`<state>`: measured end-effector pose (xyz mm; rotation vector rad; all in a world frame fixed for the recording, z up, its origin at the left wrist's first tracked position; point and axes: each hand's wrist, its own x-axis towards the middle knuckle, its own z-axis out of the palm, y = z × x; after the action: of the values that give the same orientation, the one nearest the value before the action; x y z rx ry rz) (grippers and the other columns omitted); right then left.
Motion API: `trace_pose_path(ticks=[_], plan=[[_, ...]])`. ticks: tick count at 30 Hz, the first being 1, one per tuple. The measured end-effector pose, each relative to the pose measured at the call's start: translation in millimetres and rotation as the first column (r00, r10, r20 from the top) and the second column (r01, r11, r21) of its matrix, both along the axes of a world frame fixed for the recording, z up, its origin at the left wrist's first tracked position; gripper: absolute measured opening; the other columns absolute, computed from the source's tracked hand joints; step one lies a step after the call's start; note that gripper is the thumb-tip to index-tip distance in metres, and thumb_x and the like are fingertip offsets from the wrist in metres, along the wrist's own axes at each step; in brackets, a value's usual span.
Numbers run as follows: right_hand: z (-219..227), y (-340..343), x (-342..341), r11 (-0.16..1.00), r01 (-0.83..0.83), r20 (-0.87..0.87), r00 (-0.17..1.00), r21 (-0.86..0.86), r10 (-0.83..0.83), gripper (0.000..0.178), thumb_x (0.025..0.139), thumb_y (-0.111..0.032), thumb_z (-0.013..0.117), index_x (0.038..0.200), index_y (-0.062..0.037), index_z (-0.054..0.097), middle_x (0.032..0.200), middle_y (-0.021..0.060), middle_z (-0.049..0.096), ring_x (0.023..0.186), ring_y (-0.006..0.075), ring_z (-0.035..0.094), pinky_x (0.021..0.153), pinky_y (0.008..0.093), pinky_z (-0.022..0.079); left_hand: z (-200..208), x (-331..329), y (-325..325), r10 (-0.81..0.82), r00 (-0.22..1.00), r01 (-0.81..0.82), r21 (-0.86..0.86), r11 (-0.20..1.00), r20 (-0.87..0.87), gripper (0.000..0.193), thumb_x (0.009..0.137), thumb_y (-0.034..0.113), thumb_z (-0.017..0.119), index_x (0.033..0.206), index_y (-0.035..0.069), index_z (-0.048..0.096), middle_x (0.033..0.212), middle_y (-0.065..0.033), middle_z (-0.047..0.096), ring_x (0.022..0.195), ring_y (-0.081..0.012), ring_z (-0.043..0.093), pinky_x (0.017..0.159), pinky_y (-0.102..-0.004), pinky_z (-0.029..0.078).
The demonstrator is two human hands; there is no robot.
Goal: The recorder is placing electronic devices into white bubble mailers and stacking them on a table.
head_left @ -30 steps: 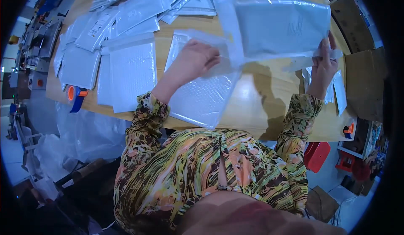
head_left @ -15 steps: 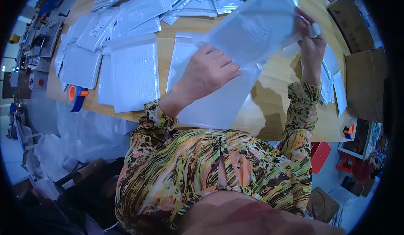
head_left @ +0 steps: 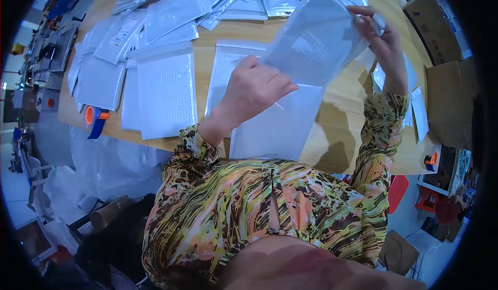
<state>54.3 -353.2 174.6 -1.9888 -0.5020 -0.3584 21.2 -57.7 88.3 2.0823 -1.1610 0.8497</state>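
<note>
A translucent plastic bag [head_left: 301,35] with a small white printed label [head_left: 310,47] is lifted at a tilt above the table. My left hand [head_left: 259,85] is closed on its lower left edge. At its right edge, my right hand [head_left: 381,38] pinches the plastic, with a bit of it showing between the fingers. Below my left hand, another stretch of clear plastic [head_left: 275,126] reaches down to the table's front edge; whether it belongs to the same bag I cannot tell. Partly covered by my left hand and the plastic, a white padded mailer [head_left: 223,61] lies flat.
White bubble mailers [head_left: 166,92] lie at the left, and a heap of silvery packets [head_left: 176,17] fills the far side. Orange-and-blue tape dispensers [head_left: 95,118] sit on the left and right table edges. Flat packets [head_left: 419,114] and cardboard boxes [head_left: 450,105] stand to the right.
The held bag has swung to a steeper tilt. My right hand has shifted slightly, its fingers now further over the bag's edge. The clear plastic below has moved right; my left hand has barely moved.
</note>
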Motion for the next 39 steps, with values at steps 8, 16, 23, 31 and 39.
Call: trace_pose_path(ticks=[8, 16, 23, 31, 39], plan=[[-10, -4, 5, 0.979, -0.182, 0.053, 0.983, 0.093, 0.178, 0.023, 0.095, -0.014, 0.057, 0.114, -0.0075, 0.066, 0.105, 0.0045, 0.068, 0.073, 0.0119, 0.056, 0.065, 0.0233, 0.045, 14, 3, -4, -0.039, 0.999, 0.039, -0.041, 0.998, -0.011, 0.018, 0.078, 0.021, 0.076, 0.069, 0.016, 0.062, 0.059, 0.0061, 0.053, 0.052, -0.0114, 0.043, 0.074, -0.0293, 0.037], [-25, 75, -53, 0.927, -0.246, -0.122, 0.968, -0.282, 0.220, 0.028, 0.080, -0.005, 0.061, 0.107, -0.0086, 0.070, 0.091, 0.0046, 0.070, 0.062, 0.0167, 0.054, 0.058, 0.0263, 0.044, 12, -4, 3, 0.059, 0.997, -0.054, -0.082, 0.995, 0.058, 0.018, 0.076, 0.020, 0.078, 0.069, 0.016, 0.062, 0.060, 0.0059, 0.054, 0.054, -0.0112, 0.044, 0.080, -0.0307, 0.037], [-29, 78, -73, 0.820, -0.311, -0.273, 0.942, -0.480, 0.197, 0.041, 0.067, 0.002, 0.063, 0.107, -0.0082, 0.071, 0.087, 0.0060, 0.070, 0.059, 0.0222, 0.056, 0.056, 0.0298, 0.044, -12, -6, 0, 0.045, 0.985, -0.086, -0.247, 0.965, -0.166, 0.015, 0.079, 0.023, 0.076, 0.077, 0.012, 0.066, 0.066, 0.0045, 0.058, 0.061, -0.0126, 0.050, 0.082, -0.0333, 0.039], [-37, 94, -61, 0.868, -0.081, -0.057, 0.996, -0.490, 0.061, 0.035, 0.073, 0.003, 0.063, 0.107, -0.0049, 0.066, 0.090, 0.0061, 0.069, 0.061, 0.0209, 0.058, 0.054, 0.0300, 0.044, -51, 5, 24, -0.383, 0.008, -0.316, -0.366, 0.875, -0.924, 0.029, 0.086, 0.029, 0.069, 0.094, 0.001, 0.070, 0.073, -0.0016, 0.063, 0.063, -0.0147, 0.054, 0.064, -0.0284, 0.046], [-56, 152, -37, 0.773, 0.218, 0.200, 0.972, -0.596, -0.121, 0.024, 0.077, -0.020, 0.067, 0.096, -0.0072, 0.057, 0.077, 0.0079, 0.062, 0.060, 0.0264, 0.060, 0.053, 0.0349, 0.044, -35, 4, 12, -0.235, 0.281, -0.158, -0.286, 0.945, -0.931, 0.031, 0.094, 0.027, 0.060, 0.091, -0.003, 0.069, 0.072, 0.0001, 0.061, 0.062, -0.0071, 0.048, 0.055, -0.0204, 0.040]])
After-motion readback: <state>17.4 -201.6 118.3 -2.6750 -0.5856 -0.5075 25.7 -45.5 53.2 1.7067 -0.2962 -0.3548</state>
